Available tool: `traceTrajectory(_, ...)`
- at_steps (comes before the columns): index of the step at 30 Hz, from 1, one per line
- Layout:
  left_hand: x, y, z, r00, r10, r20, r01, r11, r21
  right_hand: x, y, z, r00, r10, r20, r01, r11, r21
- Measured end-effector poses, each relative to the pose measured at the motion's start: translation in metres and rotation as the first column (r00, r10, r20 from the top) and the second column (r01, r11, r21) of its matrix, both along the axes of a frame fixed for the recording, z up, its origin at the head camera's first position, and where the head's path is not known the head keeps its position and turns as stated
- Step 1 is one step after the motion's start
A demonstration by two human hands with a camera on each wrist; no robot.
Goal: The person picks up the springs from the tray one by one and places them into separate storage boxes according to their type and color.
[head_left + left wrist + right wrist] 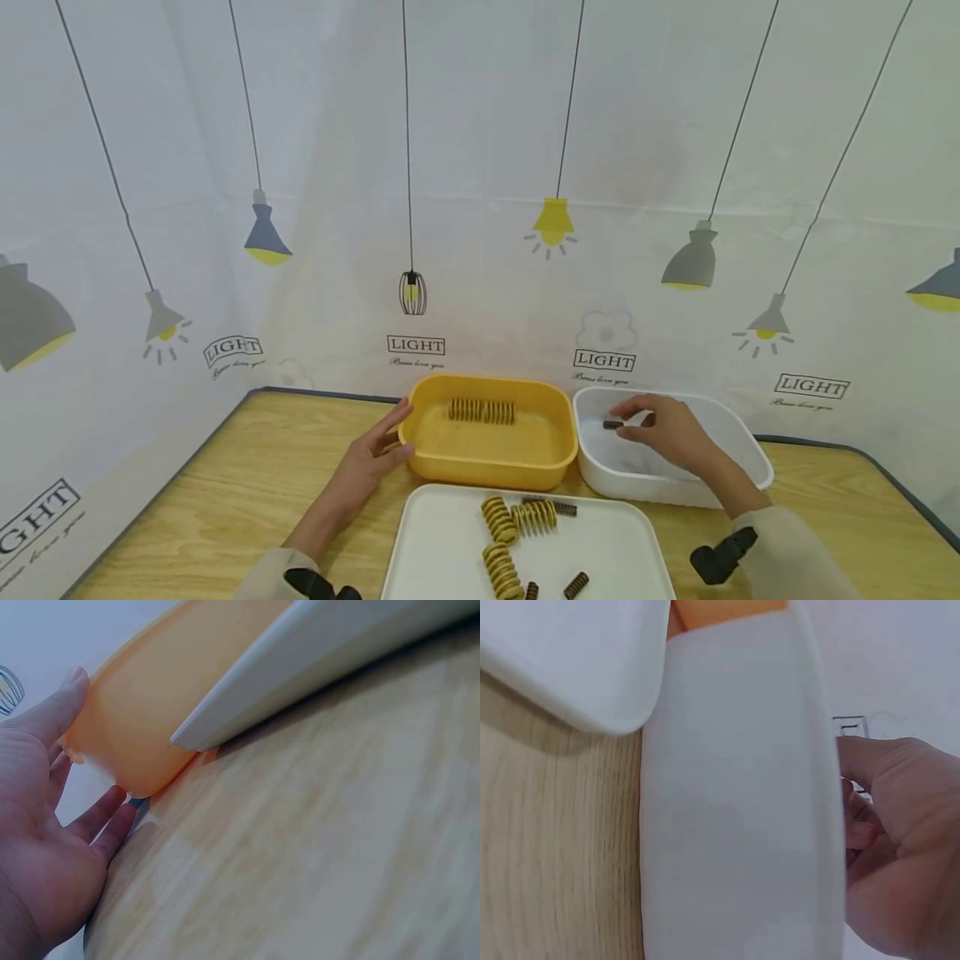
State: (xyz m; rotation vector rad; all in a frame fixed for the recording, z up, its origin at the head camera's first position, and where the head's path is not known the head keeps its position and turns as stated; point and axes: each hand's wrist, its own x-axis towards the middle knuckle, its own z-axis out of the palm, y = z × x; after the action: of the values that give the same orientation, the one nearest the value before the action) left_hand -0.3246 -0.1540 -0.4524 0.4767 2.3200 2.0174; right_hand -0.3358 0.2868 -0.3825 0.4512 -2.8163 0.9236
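My left hand [363, 467] rests its fingertips against the left side of the yellow bin [487, 475], thumb near the rim. Two yellow coil springs [482, 411] lie end to end inside that bin. Over the white bin [667, 490], my right hand [667, 429] has thumb and index finger parted around a small dark spring [612, 425], which looks loose between the tips. In the right wrist view the bin wall hides the fingertips. A white tray [431, 542] in front carries yellow springs [501, 571] and several small dark springs [576, 585].
The two bins stand side by side at the back of the wood-grain table [300, 433], with the tray close before them. Behind rises a white curtain [487, 275] printed with lamps. Black wrist cameras [723, 557] sit on both sleeves.
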Motion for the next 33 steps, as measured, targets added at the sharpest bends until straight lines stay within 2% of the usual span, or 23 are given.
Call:
traceTrajectory(8, 0.001, 0.000, 0.002, 1.000, -0.004, -0.013, 0.004, 1.000, -0.008, 0.039, -0.002, 0.005, 0.999, -0.010, 0.041, 0.015, 0.992, -0.124)
traceTrajectory(13, 0.003, 0.000, 0.004, 1.000, -0.006, -0.014, 0.006, 1.000, -0.001, 0.063, -0.009, 0.007, 0.998, 0.042, 0.040, -0.033, 0.980, -0.194)
traceTrajectory(19, 0.003, 0.001, 0.005, 1.000, -0.008, -0.009, 0.009, 1.000, 0.007, 0.085, -0.019, 0.005, 0.985, 0.112, 0.131, -0.073, 0.959, -0.275)
traceTrajectory(23, 0.003, 0.002, 0.003, 1.000, -0.010, -0.004, 0.010, 1.000, 0.008, 0.097, -0.024, 0.001, 0.954, 0.190, 0.232, -0.120, 0.951, -0.286)
traceTrajectory(27, 0.001, 0.002, 0.002, 1.000, -0.011, -0.008, 0.011, 1.000, 0.004, 0.108, -0.027, -0.006, 0.919, 0.272, 0.285, -0.183, 0.936, -0.302)
traceTrajectory(30, 0.000, 0.001, 0.002, 1.000, -0.005, -0.009, 0.005, 1.000, -0.002, 0.114, -0.030, -0.014, 0.876, 0.316, 0.366, -0.189, 0.920, -0.342)
traceTrajectory(33, 0.000, 0.000, 0.001, 1.000, 0.003, -0.008, -0.003, 1.000, -0.002, 0.117, -0.036, -0.022, 0.830, 0.327, 0.453, -0.165, 0.918, -0.360)
